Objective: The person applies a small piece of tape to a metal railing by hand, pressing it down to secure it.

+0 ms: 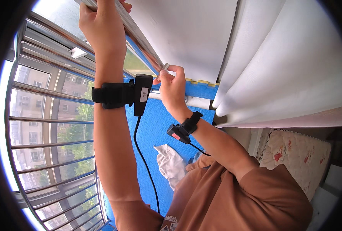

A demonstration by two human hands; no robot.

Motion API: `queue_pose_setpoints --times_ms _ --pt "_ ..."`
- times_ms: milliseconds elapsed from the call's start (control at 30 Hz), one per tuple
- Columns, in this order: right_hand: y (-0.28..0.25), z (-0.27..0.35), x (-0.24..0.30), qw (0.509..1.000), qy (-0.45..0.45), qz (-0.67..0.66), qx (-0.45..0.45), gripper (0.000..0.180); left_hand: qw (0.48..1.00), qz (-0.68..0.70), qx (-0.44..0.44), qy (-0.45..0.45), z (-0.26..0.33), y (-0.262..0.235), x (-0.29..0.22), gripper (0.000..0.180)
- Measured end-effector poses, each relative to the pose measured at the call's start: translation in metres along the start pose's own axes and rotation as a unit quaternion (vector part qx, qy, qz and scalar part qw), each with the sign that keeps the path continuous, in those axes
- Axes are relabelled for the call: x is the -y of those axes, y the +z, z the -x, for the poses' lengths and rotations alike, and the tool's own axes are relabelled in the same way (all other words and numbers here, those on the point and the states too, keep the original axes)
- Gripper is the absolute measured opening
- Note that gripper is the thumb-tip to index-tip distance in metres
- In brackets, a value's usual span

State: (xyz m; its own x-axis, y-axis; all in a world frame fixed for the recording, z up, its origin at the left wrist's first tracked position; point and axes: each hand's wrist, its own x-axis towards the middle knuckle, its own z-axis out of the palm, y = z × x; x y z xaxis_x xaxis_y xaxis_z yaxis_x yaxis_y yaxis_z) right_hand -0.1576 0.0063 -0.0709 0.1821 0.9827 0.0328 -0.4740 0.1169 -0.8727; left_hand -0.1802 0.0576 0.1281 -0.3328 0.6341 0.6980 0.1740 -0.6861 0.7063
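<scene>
High in the head view, my left hand [103, 21] is closed around the upper part of a long silvery rail [139, 32], with fingertips showing on its far side. The rail slants down to the right, toward my right hand [173, 86]. There my thumb and fingers pinch a small pale grey piece [164, 68] at the rail's lower end. Whether that piece is joined to the rail, I cannot tell. Both wrists carry black straps with small black boxes and cables.
Metal window bars [51, 119] run along my left. A white panel [186, 30] and a white curtain [294, 61] are on the right. Below are a blue mat floor [147, 127], a white cloth [171, 163] and a flowered mattress [294, 154].
</scene>
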Motion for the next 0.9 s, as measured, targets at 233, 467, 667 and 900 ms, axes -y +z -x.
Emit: queue_pose_setpoints --times_ms 233,467,667,900 --pt "0.002 0.003 0.011 0.998 0.032 -0.049 0.016 0.017 1.0 0.02 0.012 -0.003 -0.005 -0.008 0.007 0.035" --pt "0.01 0.005 0.022 0.996 0.036 -0.079 0.0 0.017 1.0 0.013 0.018 -0.005 -0.007 -0.013 0.008 0.032" --pt "0.011 0.005 0.028 0.995 0.051 -0.083 0.002 0.018 1.0 0.003 -0.002 -0.021 -0.005 -0.012 0.007 0.033" --pt "0.013 0.002 0.024 0.999 0.024 -0.043 -0.002 0.018 1.0 0.017 0.006 -0.023 -0.006 -0.013 0.011 0.032"
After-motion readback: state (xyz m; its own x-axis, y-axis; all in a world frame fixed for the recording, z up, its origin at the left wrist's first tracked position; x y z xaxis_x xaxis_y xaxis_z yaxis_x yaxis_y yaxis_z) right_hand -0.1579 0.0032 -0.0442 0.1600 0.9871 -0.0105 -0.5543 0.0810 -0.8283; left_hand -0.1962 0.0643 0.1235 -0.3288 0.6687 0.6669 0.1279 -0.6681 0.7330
